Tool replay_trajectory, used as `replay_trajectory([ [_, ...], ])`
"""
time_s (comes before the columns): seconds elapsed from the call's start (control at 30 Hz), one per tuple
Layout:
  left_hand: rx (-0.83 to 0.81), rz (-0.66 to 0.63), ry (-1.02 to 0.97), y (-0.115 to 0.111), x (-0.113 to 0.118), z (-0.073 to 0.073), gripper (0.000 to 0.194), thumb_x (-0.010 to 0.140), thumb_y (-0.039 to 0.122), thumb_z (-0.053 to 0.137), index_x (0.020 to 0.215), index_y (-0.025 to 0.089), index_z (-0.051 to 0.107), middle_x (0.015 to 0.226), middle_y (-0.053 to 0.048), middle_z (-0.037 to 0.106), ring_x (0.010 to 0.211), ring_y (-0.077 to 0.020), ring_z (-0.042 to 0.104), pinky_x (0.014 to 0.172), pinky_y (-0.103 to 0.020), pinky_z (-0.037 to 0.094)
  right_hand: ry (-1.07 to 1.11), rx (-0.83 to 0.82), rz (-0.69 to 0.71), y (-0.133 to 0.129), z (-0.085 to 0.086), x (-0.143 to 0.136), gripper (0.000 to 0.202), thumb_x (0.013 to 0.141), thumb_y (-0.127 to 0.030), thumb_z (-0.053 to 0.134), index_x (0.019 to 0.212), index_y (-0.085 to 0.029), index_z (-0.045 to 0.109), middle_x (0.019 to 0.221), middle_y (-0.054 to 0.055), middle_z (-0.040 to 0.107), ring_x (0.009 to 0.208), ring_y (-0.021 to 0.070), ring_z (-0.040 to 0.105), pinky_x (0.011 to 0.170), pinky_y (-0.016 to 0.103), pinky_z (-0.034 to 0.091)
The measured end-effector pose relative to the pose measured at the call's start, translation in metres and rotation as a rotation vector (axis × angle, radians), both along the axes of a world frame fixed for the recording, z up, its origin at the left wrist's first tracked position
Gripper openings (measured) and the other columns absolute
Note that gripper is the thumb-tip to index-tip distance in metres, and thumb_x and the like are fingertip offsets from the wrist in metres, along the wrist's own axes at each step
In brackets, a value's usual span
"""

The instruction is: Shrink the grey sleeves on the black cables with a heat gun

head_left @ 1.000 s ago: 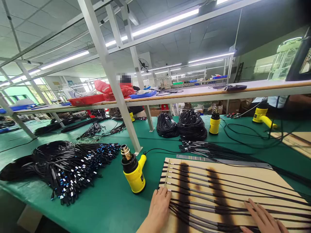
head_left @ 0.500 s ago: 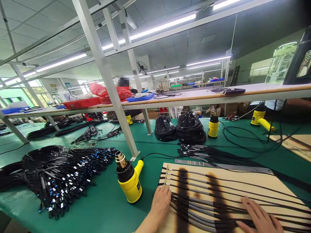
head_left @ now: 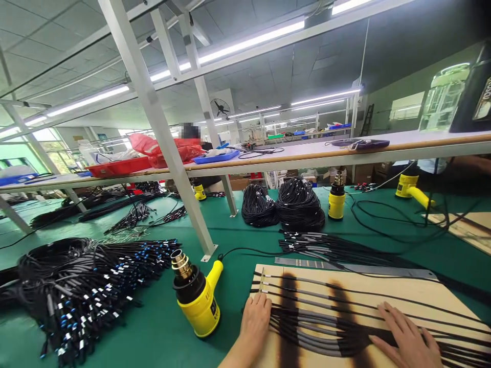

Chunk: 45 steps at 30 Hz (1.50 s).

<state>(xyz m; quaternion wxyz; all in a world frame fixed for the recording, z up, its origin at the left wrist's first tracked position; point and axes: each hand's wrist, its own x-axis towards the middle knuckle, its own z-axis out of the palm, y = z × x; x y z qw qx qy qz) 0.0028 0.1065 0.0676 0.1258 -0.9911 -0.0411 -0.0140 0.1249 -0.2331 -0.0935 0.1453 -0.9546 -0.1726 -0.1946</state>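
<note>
While a heap of black cables (head_left: 76, 286) covers the green tabletop (head_left: 153, 332) beside a yellow heat gun (head_left: 195, 299), the left hand (head_left: 255, 322) and right hand (head_left: 408, 340) press flat, fingers open, on grey cables (head_left: 318, 335) laid across a scorched wooden board (head_left: 383, 294).

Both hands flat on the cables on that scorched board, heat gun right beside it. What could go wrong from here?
1. The yellow heat gun stands nozzle-up close to the left hand; if the nozzle is hot, a sideways reach could mean a burn.
2. The wooden board already shows dark scorch bands; more heat there might char it further.
3. The cables under the right hand lie loose and crossing, so they may shift out of line.
</note>
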Motion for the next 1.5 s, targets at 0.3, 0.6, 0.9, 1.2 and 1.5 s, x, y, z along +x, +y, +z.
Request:
replay_trajectory([
  [0.3, -0.082, -0.046, -0.028, 0.003, 0.000, 0.013, 0.019, 0.085, 0.009, 0.048, 0.093, 0.022, 0.058, 0.098, -0.001, 0.059, 0.092, -0.0181, 0.052, 0.078, -0.031, 0.036, 0.026, 0.011, -0.030, 0.003, -0.005, 0.007, 0.060, 0.072, -0.056, 0.040, 0.123, -0.026, 0.053, 0.130, 0.008, 0.054, 0.116, 0.0308, 0.051, 0.095, 0.054, 0.031],
  [0.6, 0.023, -0.059, 0.007, 0.008, 0.035, 0.010, 0.024, 0.087, 0.005, 0.040, 0.091, 0.017, 0.060, 0.097, -0.006, 0.061, 0.094, -0.0200, 0.054, 0.079, -0.033, 0.038, -0.006, 0.045, -0.010, 0.009, 0.013, 0.015, 0.056, 0.074, -0.055, 0.040, 0.119, -0.024, 0.055, 0.123, 0.011, 0.059, 0.109, 0.0337, 0.055, 0.086, 0.054, 0.037],
  [0.9, 0.143, -0.087, -0.048, 0.010, 0.063, -0.001, 0.025, 0.088, 0.006, 0.040, 0.100, 0.016, 0.059, 0.094, -0.009, 0.060, 0.090, -0.0231, 0.056, 0.075, -0.035, 0.038, -0.026, 0.060, -0.013, 0.014, 0.020, 0.017, 0.056, 0.077, -0.053, 0.035, 0.119, -0.020, 0.053, 0.125, 0.013, 0.058, 0.110, 0.0341, 0.053, 0.090, 0.058, 0.031],
  [1.2, 0.200, -0.155, -0.084, 0.017, 0.059, 0.001, 0.023, 0.086, 0.005, 0.041, 0.092, 0.018, 0.059, 0.091, -0.006, 0.059, 0.086, -0.0199, 0.054, 0.070, -0.031, 0.038, -0.016, 0.036, 0.002, 0.012, 0.005, 0.022, 0.057, 0.080, -0.054, 0.038, 0.125, -0.021, 0.050, 0.129, 0.011, 0.055, 0.114, 0.0327, 0.051, 0.093, 0.058, 0.031],
  [1.5, 0.223, -0.104, -0.164, 0.021, 0.090, -0.008, 0.021, 0.084, 0.005, 0.043, 0.095, 0.013, 0.059, 0.092, -0.010, 0.059, 0.092, -0.0240, 0.050, 0.078, -0.037, 0.037, 0.014, 0.049, 0.003, 0.013, 0.008, 0.022, 0.058, 0.083, -0.055, 0.037, 0.128, -0.021, 0.047, 0.131, 0.012, 0.053, 0.116, 0.0325, 0.050, 0.094, 0.058, 0.032],
])
